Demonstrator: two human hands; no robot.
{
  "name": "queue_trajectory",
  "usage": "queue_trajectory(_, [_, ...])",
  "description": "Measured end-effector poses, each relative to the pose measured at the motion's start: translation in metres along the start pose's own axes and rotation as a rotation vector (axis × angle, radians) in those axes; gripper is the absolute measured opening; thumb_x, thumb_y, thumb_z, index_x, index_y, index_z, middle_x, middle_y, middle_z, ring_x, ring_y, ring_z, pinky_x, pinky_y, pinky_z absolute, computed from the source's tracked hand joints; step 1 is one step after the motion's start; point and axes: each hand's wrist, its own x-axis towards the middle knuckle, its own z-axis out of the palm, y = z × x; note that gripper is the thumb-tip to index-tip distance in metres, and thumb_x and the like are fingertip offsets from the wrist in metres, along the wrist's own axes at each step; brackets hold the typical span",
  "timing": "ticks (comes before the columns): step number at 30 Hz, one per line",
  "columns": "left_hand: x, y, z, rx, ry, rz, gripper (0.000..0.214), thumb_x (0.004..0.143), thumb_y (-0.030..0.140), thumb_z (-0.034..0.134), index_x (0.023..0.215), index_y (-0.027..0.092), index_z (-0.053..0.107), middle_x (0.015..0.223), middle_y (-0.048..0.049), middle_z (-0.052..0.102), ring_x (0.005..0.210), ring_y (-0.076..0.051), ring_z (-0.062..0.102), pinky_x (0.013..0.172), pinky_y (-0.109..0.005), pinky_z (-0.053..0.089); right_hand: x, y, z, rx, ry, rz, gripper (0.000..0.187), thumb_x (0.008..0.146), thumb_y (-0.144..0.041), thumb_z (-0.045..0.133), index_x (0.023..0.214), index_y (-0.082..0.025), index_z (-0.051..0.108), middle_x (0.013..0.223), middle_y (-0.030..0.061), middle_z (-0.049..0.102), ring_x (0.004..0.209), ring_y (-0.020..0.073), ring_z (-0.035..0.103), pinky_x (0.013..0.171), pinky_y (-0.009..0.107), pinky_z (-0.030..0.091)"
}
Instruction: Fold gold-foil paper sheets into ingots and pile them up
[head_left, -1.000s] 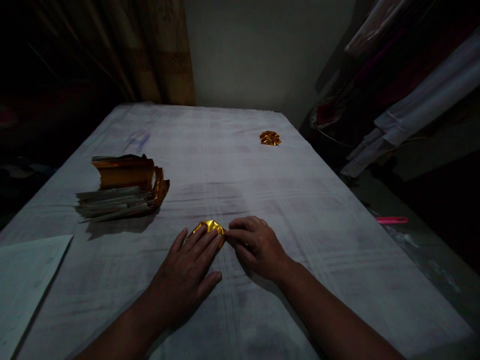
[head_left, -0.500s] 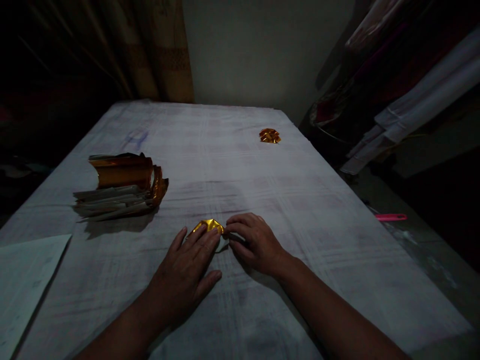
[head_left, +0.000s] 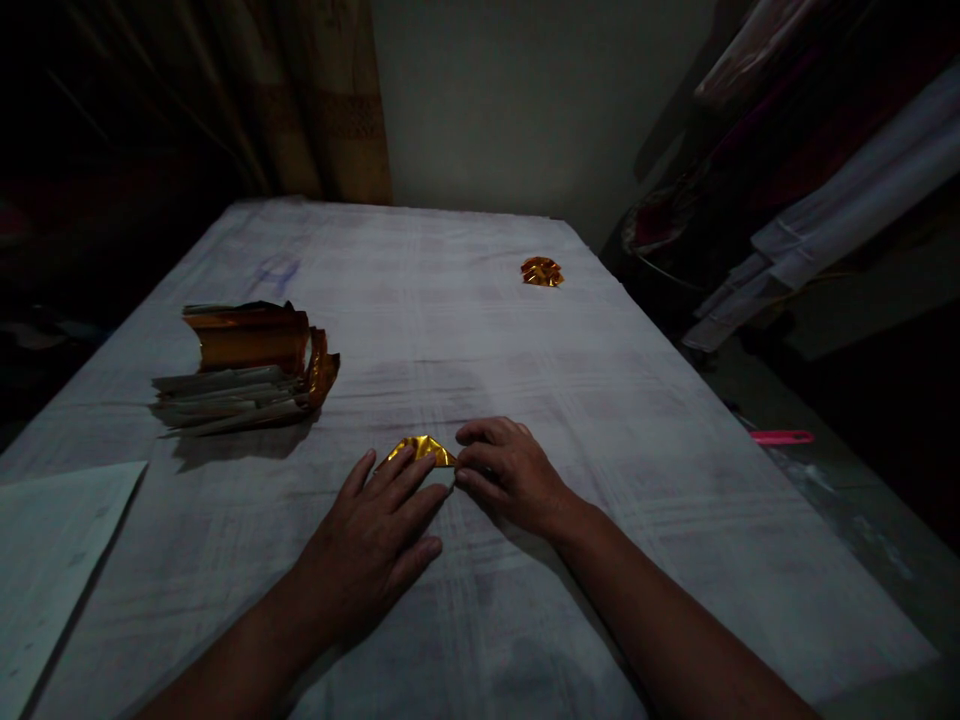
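A small folded sheet of gold foil paper point(head_left: 421, 447) lies on the pale checked cloth near the middle of the head view. Its upper edge is gold and a strip of pale backing shows below. My left hand point(head_left: 375, 535) rests flat across its left and lower part, fingers spread, hiding much of it. At the sheet's right corner my right hand point(head_left: 510, 475) has its fingers bent and pinched together on the edge. Farther left stands a bundle of gold foil paper point(head_left: 255, 345), partly curled, with several grey-backed sheets below it.
A crumpled gold foil piece point(head_left: 541, 271) lies near the table's far right. At the left edge is a flat pale sheet point(head_left: 60, 560). The cloth-covered table point(head_left: 637, 400) ends at a wall point(head_left: 525, 110) and a curtain point(head_left: 330, 110). Clothes point(head_left: 847, 220) hang at right.
My left fingers have shifted slightly on the foil paper, the index finger now stretched toward its right corner. My right fingers have moved a little outward at that corner, and more gold shows.
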Motion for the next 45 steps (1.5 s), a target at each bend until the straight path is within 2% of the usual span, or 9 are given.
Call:
queue_trajectory(12, [0.001, 0.002, -0.002, -0.016, -0.025, -0.025, 0.04, 0.101, 0.033, 0.05, 0.139, 0.023, 0.051, 0.159, -0.0099, 0.044, 0.149, -0.03, 0.032, 0.119, -0.059, 0.024, 0.004, -0.007, 0.004, 0.008, -0.002, 0.092, 0.011, 0.088, -0.027, 0.076, 0.088, -0.021, 0.067, 0.118, 0.0079, 0.068, 0.113, 0.0262, 0.06, 0.091, 0.044, 0.041])
queue_trajectory(18, [0.002, 0.001, -0.002, -0.005, -0.005, -0.015, 0.055, 0.102, 0.036, 0.047, 0.155, 0.026, 0.035, 0.158, -0.0074, 0.045, 0.149, -0.029, 0.033, 0.119, -0.056, 0.024, 0.005, -0.009, 0.006, -0.01, 0.005, 0.106, 0.013, 0.09, -0.029, 0.075, 0.086, -0.022, 0.065, 0.117, 0.0077, 0.069, 0.111, 0.0252, 0.06, 0.09, 0.043, 0.041])
queue_trajectory(33, [0.002, 0.001, 0.0, 0.027, 0.008, -0.003, 0.047, 0.103, 0.039, 0.046, 0.147, 0.023, 0.047, 0.158, -0.0084, 0.045, 0.148, -0.029, 0.034, 0.12, -0.055, 0.022, 0.008, -0.013, 0.007, 0.015, 0.045, 0.166, 0.011, 0.087, -0.02, 0.075, 0.087, -0.023, 0.064, 0.113, 0.0064, 0.069, 0.108, 0.0243, 0.061, 0.09, 0.041, 0.041])
queue_trajectory(45, [0.002, 0.003, 0.0, 0.051, 0.022, -0.004, 0.051, 0.105, 0.044, 0.039, 0.151, 0.022, 0.043, 0.156, -0.0097, 0.048, 0.147, -0.029, 0.037, 0.12, -0.053, 0.023, 0.007, -0.016, 0.009, -0.012, 0.042, 0.188, 0.015, 0.085, -0.025, 0.077, 0.086, -0.023, 0.062, 0.113, 0.0067, 0.068, 0.107, 0.0256, 0.059, 0.089, 0.042, 0.04])
